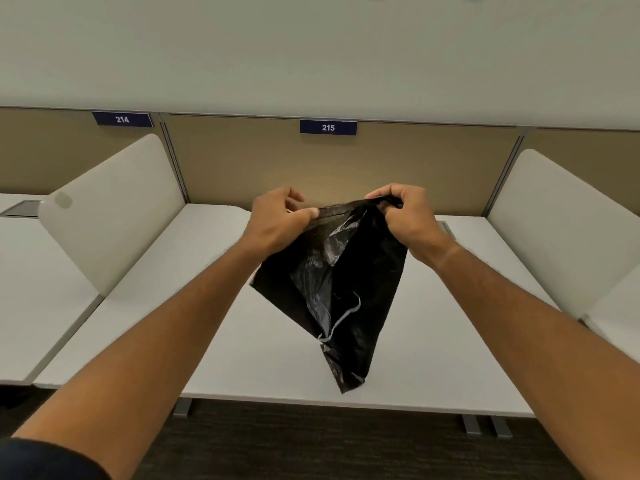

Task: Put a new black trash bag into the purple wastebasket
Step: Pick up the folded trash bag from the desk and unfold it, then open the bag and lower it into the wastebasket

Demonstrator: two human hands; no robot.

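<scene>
A black trash bag [332, 285] hangs in the air above the white desk, still mostly flat and creased, with a thin white drawstring dangling on its front. My left hand [277, 220] pinches the bag's top edge at the left corner. My right hand [405, 216] grips the same top edge at the right corner. The bag's lower tip points down toward the desk's front edge. The purple wastebasket is not in view.
A white desk [242, 358] spans the middle, with white side dividers [114, 209] left and another [554, 230] right. A tan partition [433, 168] with a sign "215" [328, 127] stands behind. Dark carpet [311, 445] lies below the desk's front edge.
</scene>
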